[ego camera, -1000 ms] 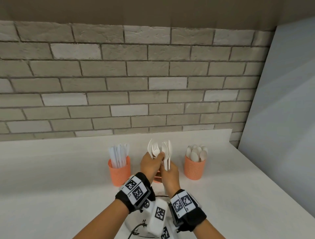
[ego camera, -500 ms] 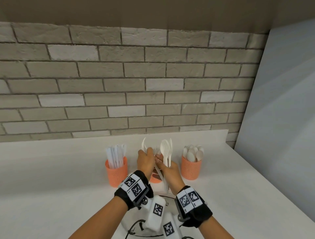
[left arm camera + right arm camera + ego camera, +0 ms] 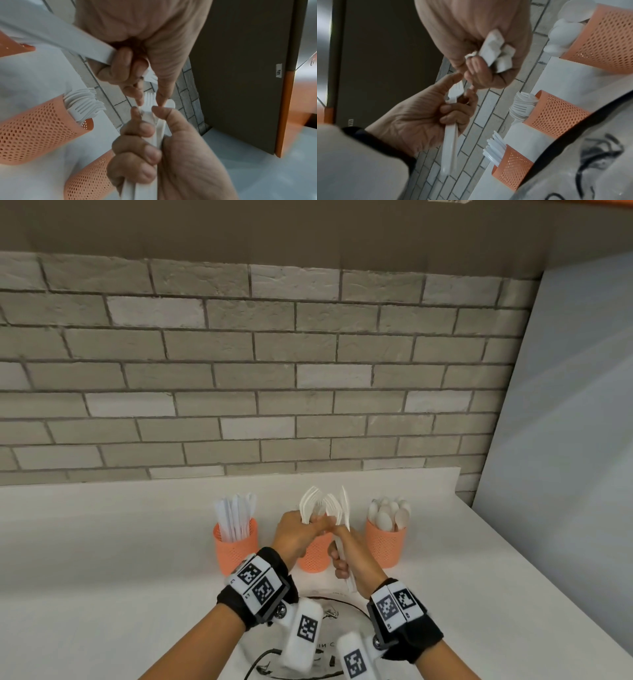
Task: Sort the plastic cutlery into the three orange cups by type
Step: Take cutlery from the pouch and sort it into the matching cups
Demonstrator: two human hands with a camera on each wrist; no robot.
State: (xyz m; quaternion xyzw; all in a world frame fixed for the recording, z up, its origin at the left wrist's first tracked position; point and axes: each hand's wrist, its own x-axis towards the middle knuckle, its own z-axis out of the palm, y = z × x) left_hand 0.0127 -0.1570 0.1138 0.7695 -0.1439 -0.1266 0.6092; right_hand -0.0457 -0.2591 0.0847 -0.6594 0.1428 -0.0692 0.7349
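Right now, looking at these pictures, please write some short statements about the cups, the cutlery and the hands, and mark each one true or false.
1. Three orange cups stand on the counter. True: left cup, middle cup, right cup.
2. The right cup holds knives. False: it holds spoons; the knives are in the left cup.
3. Both hands hold cutlery. True: the left hand and the right hand each grip white pieces.
4. The middle cup is empty. False: the wrist views show forks in it.
5. The right hand rests flat on the counter. False: it is raised before the middle cup, gripping a bundle of handles.
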